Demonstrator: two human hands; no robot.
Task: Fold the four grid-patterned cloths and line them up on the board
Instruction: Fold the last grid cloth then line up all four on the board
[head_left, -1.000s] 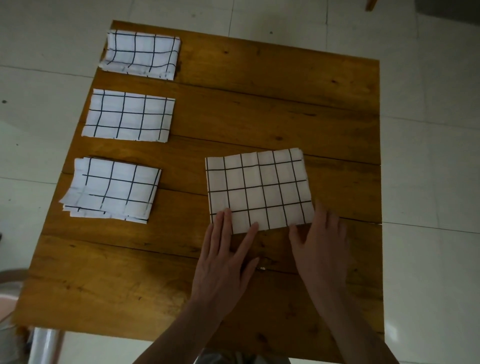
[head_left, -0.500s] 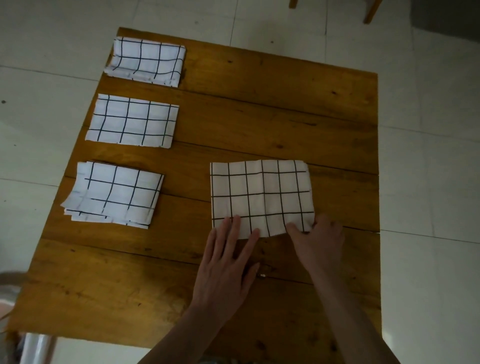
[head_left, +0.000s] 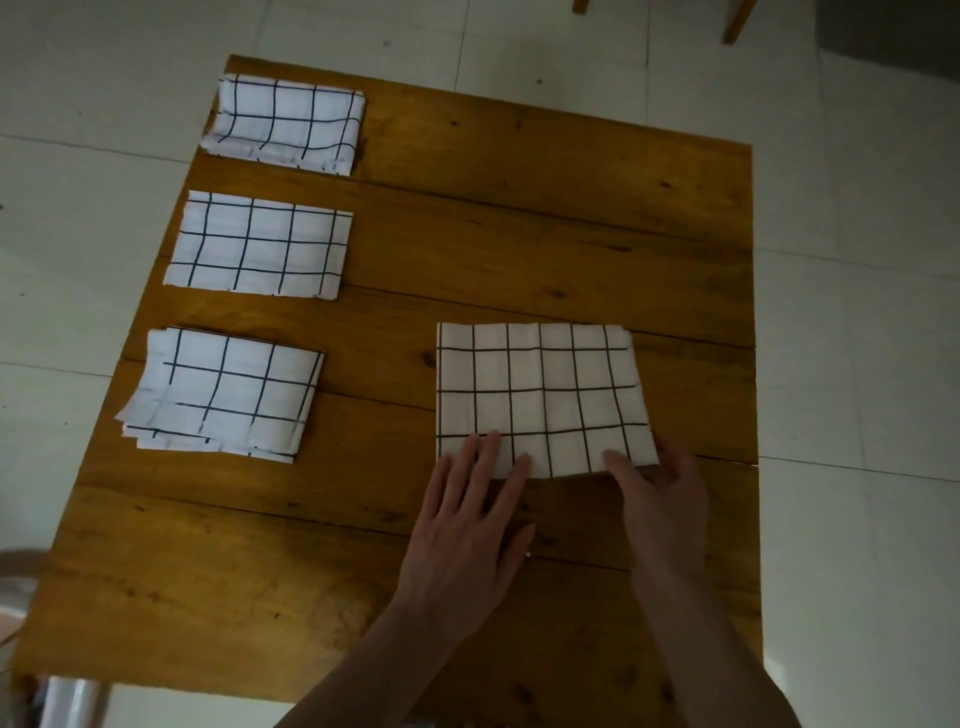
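Three folded white cloths with black grid lines lie in a column down the left side of the wooden board (head_left: 519, 218): a far cloth (head_left: 288, 122), a middle cloth (head_left: 260, 247) and a near cloth (head_left: 223, 395). A fourth grid cloth (head_left: 540, 395), folded to a wider rectangle, lies right of centre. My left hand (head_left: 467, 530) lies flat with straight fingers pressing that cloth's near left edge. My right hand (head_left: 660, 499) pinches its near right corner, thumb on top and fingers underneath.
The board ends close to the right of the fourth cloth, with pale floor tiles all round. Chair legs (head_left: 737, 21) show at the top right. A metal table leg (head_left: 67, 701) is at the bottom left.
My right hand went from lying flat on the cloth's near right edge to pinching the corner. My left hand kept its place. The view shifted slightly downward.
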